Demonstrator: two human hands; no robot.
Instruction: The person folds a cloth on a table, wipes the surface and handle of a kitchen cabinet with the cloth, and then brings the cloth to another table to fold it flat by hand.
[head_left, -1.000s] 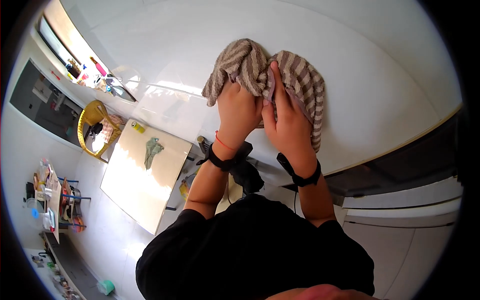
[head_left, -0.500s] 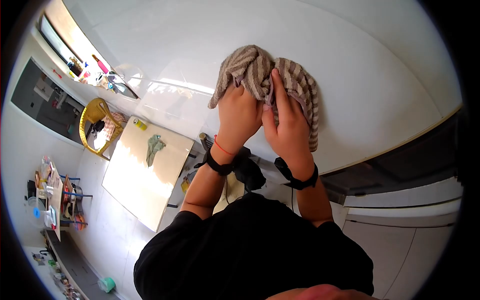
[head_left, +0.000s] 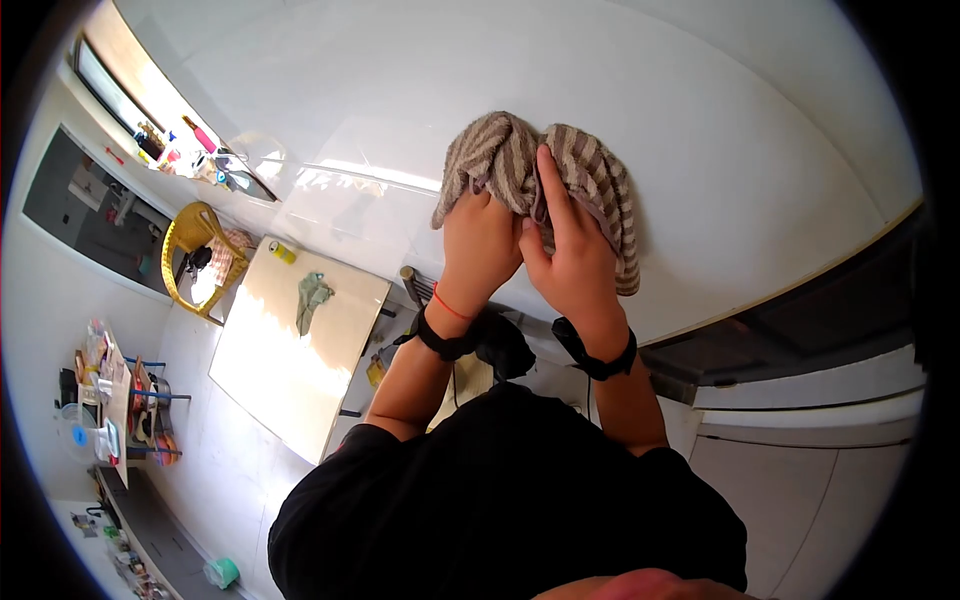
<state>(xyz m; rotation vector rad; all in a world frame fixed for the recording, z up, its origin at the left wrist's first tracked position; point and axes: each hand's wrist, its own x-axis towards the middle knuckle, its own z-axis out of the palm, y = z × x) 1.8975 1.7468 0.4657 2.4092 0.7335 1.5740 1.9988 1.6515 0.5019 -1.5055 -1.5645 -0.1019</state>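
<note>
A brown-and-beige striped towel (head_left: 495,150) is bunched against a broad white wall-like surface (head_left: 720,170). My left hand (head_left: 480,245) grips its left part, with the fingertips buried in the folds. On the right part lies my right hand (head_left: 578,262), index finger stretched along the cloth and thumb near my left hand. Its other fingers are partly hidden in the towel. Both wrists wear black bands, and a thin red cord circles the left one.
To the left stands a pale table (head_left: 270,370) bearing a greenish cloth (head_left: 313,300) and a yellow can (head_left: 282,252). Behind it is a yellow chair (head_left: 178,245). Farther left is a cluttered shelf (head_left: 118,410). A green bin (head_left: 222,572) sits on the floor.
Both hands and the towel appear slightly lower in the view, the left part also a little to the right. Both hands stay on the towel.
</note>
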